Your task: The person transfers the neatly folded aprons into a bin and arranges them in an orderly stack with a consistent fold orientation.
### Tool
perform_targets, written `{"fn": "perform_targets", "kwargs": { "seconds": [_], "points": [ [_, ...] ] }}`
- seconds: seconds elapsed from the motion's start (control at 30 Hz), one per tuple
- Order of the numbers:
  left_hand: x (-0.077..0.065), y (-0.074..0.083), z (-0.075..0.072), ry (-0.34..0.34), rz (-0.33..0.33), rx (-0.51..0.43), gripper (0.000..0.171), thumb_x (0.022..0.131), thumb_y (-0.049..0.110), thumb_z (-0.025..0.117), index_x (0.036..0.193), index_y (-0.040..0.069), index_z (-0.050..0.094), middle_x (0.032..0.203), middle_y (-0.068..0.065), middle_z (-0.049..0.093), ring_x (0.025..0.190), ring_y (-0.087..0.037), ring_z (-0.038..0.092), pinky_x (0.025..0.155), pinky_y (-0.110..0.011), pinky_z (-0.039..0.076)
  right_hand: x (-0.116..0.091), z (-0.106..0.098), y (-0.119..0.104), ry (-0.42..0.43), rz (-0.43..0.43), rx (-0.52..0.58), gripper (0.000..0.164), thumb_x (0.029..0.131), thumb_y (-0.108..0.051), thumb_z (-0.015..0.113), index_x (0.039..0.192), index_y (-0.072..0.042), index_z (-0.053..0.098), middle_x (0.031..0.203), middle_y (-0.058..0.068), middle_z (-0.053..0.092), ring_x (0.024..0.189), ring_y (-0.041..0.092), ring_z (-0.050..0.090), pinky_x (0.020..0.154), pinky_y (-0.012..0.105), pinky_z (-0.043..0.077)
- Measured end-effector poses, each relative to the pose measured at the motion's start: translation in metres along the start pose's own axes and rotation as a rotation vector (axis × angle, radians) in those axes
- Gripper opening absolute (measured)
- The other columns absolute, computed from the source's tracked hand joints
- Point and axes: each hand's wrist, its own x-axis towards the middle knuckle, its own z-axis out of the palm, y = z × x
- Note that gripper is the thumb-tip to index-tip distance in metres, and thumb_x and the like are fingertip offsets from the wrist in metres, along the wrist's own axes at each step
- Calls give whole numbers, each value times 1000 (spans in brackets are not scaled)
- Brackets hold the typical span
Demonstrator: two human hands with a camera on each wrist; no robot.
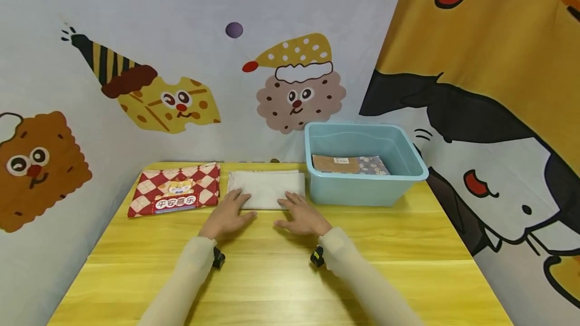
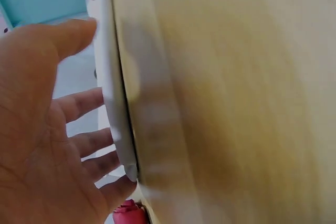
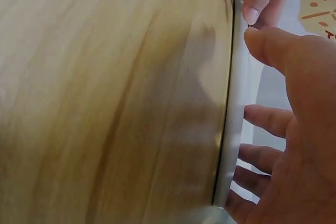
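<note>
A folded white cloth [image 1: 267, 185] lies flat on the wooden table, its long near edge facing me. My left hand [image 1: 228, 214] rests its fingertips on the cloth's left part, with the fingers spread and fairly straight. On the right part my right hand [image 1: 302, 215] touches it the same way, thumb pointing inward. Seen in the left wrist view, the folded edge of the cloth [image 2: 113, 77] runs along the fingertips. The right wrist view shows that edge of the cloth [image 3: 236, 98] too, a thick rounded fold lying along the tabletop.
Left of the cloth lies a folded red and cream checked cloth [image 1: 145, 195] with a printed label. A light blue plastic bin [image 1: 353, 190] stands at the right, holding folded patterned fabric [image 1: 337, 164]. A cartoon-printed curtain [image 1: 226, 89] hangs behind the wooden table [image 1: 263, 286].
</note>
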Motion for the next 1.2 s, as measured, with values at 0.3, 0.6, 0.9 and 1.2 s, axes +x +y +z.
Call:
{"fn": "perform_targets", "kwargs": {
  "seconds": [0.3,0.6,0.9,1.2],
  "points": [
    [1,2,-5,-58,-24,-8,70,86,52,59,142,16,41,153,-16,24,141,-36,19,108,-59,25,3,3,-3,29,15,-14,73,86,-60,53,145,-21,37,156,12,19,143,34,17,114,50,20],
    [1,8,-12,-105,-51,-28,67,87,50,59,142,15,42,153,-16,23,141,-37,20,108,-59,25,-2,1,-6,28,28,-5,72,86,-59,55,144,-20,39,155,12,21,142,34,19,113,51,22],
    [-9,13,-14,-133,-72,-36,66,87,47,61,142,15,42,153,-17,23,140,-37,20,109,-58,25,-9,1,-12,29,31,21,69,85,-59,57,141,-21,43,154,12,25,141,35,23,111,51,27],
    [-20,19,-9,-132,-76,-38,67,87,47,61,142,15,42,153,-17,24,141,-36,20,108,-57,26,-19,3,-12,21,21,10,68,85,-59,58,140,-21,45,153,11,27,140,33,25,109,49,30]
  ]
}}
